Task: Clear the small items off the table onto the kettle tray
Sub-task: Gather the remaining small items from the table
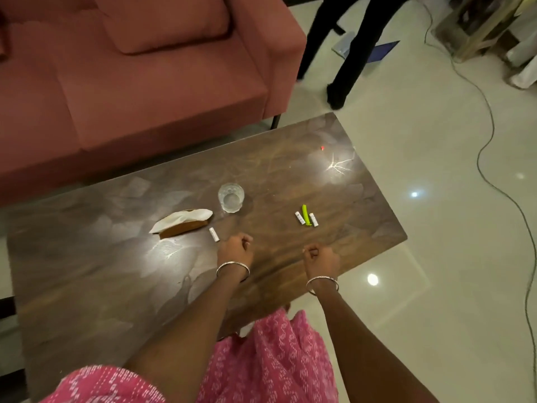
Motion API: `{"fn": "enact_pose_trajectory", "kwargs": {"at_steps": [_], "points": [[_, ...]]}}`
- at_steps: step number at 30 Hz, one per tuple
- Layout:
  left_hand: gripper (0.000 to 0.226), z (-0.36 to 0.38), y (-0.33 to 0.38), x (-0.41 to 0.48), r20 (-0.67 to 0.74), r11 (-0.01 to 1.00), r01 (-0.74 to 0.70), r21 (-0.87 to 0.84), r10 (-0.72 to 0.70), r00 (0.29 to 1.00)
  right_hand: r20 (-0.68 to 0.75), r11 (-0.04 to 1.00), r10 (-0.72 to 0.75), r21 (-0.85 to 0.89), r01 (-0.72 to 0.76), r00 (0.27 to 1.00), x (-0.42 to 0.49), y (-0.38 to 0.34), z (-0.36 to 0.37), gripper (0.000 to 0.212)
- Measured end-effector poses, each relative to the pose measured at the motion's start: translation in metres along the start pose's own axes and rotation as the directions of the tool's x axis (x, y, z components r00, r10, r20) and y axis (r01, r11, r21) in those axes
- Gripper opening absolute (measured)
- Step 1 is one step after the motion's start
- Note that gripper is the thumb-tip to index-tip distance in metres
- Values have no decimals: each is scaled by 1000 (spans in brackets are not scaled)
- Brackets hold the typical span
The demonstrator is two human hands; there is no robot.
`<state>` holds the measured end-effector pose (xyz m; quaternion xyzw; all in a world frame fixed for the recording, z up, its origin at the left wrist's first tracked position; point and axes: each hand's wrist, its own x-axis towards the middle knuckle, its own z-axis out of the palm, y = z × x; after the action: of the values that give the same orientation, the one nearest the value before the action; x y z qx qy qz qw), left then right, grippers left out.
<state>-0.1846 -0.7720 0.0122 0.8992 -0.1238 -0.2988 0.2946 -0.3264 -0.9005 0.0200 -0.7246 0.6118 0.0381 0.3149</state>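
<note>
Left hand (235, 248): over the desk (87, 271), fingers curled into a fist, nothing seen in the grip; knuckles just beside the lone tube (214, 235), likely placed for that pick.
Right hand (321, 257): over the near desk edge, curled into a fist likewise, nothing seen held; near the clip group but apart from it, probably waiting its turn.
Lone tube: white, flat on the desk between the holder (186, 228) and the left hand; nearest item, so judged first to go.
Tube pair (298, 217): two white tubes flat on the desk, one on each side of the clip (305, 215); contact with the clip not resolvable.
Clip: yellow-green, flat, parallel to the pair; close grouping should allow a single gathering grasp.
Glass (231, 197): clear, upright, just past the holder's right end; contents not discernible.
Napkin (183, 219): white, draped along the brown holder, one corner hanging past its left end.
Kettle tray: not in view; a carry away from the desk judged necessary.
Writing: dark print on all three tubes, too small to read; no brand legible anywhere.
Task stage: tubes and clip all on the desk, clearing judged barely begun.
Surroundings: pink sofa (145, 82) behind the desk; a second person's dark legs (348, 48) on the floor beyond.
</note>
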Motion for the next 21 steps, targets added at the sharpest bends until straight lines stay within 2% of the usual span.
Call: {"fn": "enact_pose_trajectory", "kwargs": {"at_steps": [6, 9, 12, 21], "points": [[27, 48, 39, 30, 132, 997, 32, 76, -42, 990, 80, 998, 55, -31, -52, 995, 66, 17, -9, 21], [24, 73, 58, 48, 136, 990, 130, 50, -135, 981, 86, 995, 64, -88, -56, 994, 107, 19, -10, 21], [19, 106, 76, 71, 160, 970, 243, -18, -237, 958, 159, 985, 79, -162, -53, 984, 155, 23, -5, 21], [23, 196, 93, 130, 119, 900, 434, 42, -435, 892, 431, 960, 9, -255, 112, 902, 246, 35, 21, 26]]}}
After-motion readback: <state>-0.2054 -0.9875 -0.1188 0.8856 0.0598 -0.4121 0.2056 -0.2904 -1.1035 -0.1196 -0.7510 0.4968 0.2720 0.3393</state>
